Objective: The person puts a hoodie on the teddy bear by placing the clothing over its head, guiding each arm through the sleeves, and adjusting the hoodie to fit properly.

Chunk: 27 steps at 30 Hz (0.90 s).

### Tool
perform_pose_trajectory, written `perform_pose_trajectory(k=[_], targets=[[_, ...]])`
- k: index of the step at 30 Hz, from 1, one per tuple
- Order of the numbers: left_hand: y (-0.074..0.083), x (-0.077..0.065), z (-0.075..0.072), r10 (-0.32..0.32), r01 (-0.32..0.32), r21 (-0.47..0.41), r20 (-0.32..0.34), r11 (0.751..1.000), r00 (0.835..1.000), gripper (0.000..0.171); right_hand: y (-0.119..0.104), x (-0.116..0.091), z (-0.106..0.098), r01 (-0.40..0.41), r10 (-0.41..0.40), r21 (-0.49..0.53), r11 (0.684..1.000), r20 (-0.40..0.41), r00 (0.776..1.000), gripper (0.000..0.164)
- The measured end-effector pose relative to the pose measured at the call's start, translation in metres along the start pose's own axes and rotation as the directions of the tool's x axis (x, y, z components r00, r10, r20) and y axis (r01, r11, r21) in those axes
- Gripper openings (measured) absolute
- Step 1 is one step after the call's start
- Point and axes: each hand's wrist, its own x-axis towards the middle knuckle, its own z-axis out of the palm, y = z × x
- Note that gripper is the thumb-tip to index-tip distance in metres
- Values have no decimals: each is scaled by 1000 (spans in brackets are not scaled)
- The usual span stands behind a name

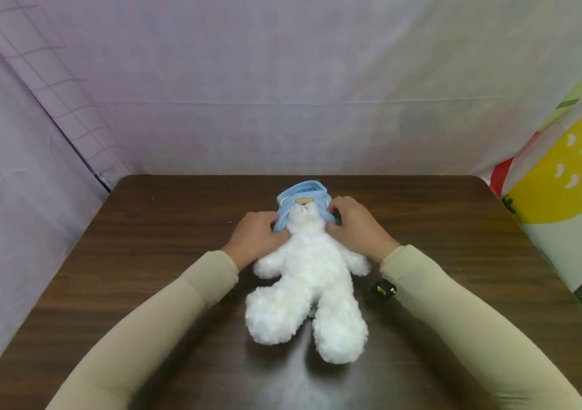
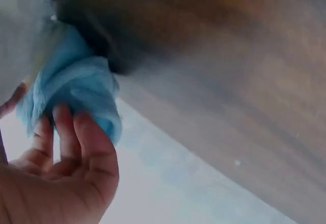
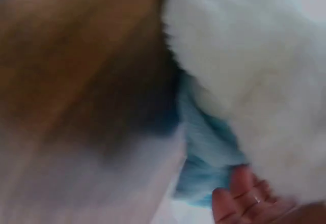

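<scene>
A white plush toy (image 1: 316,262) lies on its back, its legs toward the near side of the table. Blue cloth (image 1: 307,191) with a small tan patch covers the top of its head, and the white muzzle shows below. On the left of the head, my left hand (image 1: 256,236) grips the cloth's edge; curled fingers (image 2: 94,137) meet the blue folds in the left wrist view. My right hand (image 1: 363,230) holds the cloth on the other side, thumb near the toy's neck. White fur partly hides that cloth in the right wrist view, with fingertips (image 3: 242,180) against it.
The dark wood-grain table (image 1: 168,228) ends at a pale fabric curtain (image 1: 270,85) behind. Next to my right sleeve is a small black object (image 1: 385,288). A printed panel with a yellow shape (image 1: 560,171) hangs at the right.
</scene>
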Motion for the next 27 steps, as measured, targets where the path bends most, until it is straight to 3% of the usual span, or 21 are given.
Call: perform_pose_trajectory(k=[2, 7, 11, 13, 16, 20, 23, 27], targets=[[2, -1, -3, 3, -3, -5, -17, 1000, 1000, 24, -7, -1, -9, -34, 34, 5, 999, 2, 999, 30], [8, 2, -5, 15, -16, -33, -47, 999, 999, 37, -25, -6, -23, -111, 111, 61, 992, 6, 994, 43], [9, 4, -3, 41, -42, -10, -68, 999, 997, 27, -33, -7, -12, -90, 87, 20, 996, 107, 990, 58], [9, 4, -1, 47, -47, -2, -86, 999, 995, 18, -33, -7, -4, -75, 71, 32, 997, 119, 990, 63], [9, 2, 0, 48, -51, -31, -100, 998, 994, 13, -29, -10, 5, -80, 72, 108, 991, 73, 995, 58], [11, -3, 2, 82, -92, -136, -72, 986, 994, 13, -23, -13, 10, -68, 66, 168, 983, 18, 998, 43], [11, -8, 4, 140, -144, -192, -32, 971, 990, 12, -22, -15, 11, -45, 46, 158, 986, -6, 999, 30], [7, -12, 6, 248, -240, -160, 32, 958, 968, 20, -18, -15, 14, 9, -5, 114, 993, -43, 999, 15]])
